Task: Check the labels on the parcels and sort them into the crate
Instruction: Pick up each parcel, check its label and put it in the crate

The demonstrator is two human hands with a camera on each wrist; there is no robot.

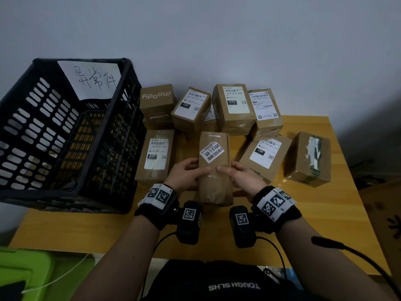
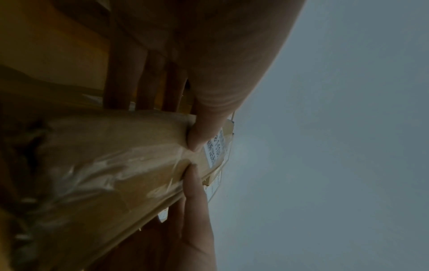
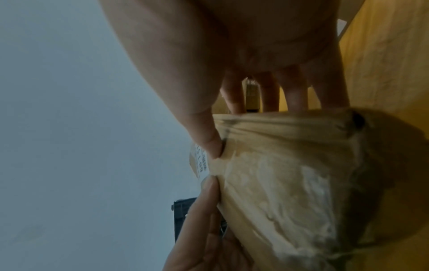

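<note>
Over a yellow wooden table (image 1: 338, 216) against a plain grey wall (image 1: 238, 40), the left hand (image 1: 184, 174) and right hand (image 1: 243, 177) clasp a taped brown parcel (image 1: 214, 170) (label up), black crate (image 1: 65, 135) at left.

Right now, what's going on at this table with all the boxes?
A person is sorting parcels. Both the left hand and the right hand hold one taped brown parcel above the yellow table, its small white label facing up for reading. About nine more parcels lie behind it. The black crate stands on the left with a handwritten paper sign, apparently still empty.
</note>
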